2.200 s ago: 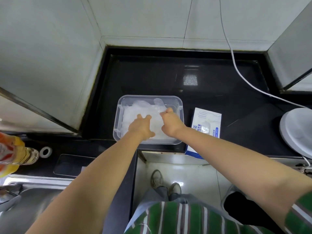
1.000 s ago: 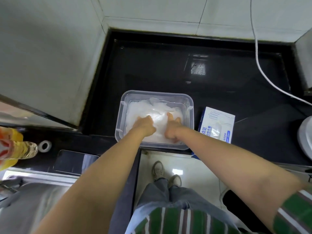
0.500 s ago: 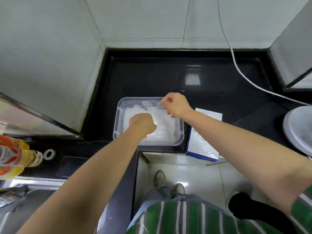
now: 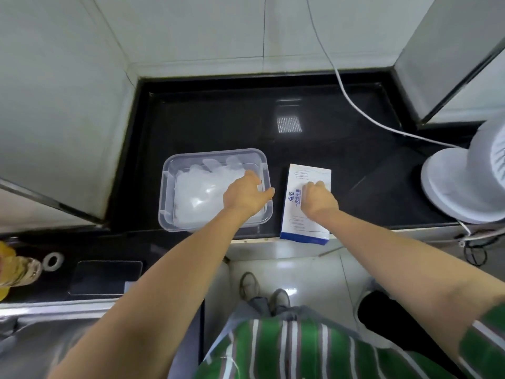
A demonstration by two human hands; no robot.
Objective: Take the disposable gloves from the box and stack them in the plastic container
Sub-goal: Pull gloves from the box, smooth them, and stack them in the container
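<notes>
While the left hand (image 4: 246, 198) spreads loosely open over crinkly translucent gloves (image 4: 196, 195) in the clear, round-cornered plastic container (image 4: 167, 184), the right hand (image 4: 318, 201) curls atop the flat cardboard box (image 4: 303, 228) just right of it; whether it grips anything cannot be told.

counter (image 4: 218, 119) black | container (image 4: 167, 187) clear | gloves (image 4: 202, 192) milky white | box (image 4: 303, 228) white, blue edge | shirt (image 4: 273, 351) green, white-striped

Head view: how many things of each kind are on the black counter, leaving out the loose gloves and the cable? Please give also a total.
Plastic container: 1
Glove box: 1
Phone: 1
White ring: 1
Yellow bottle: 1
White appliance: 1
Total: 6
</notes>
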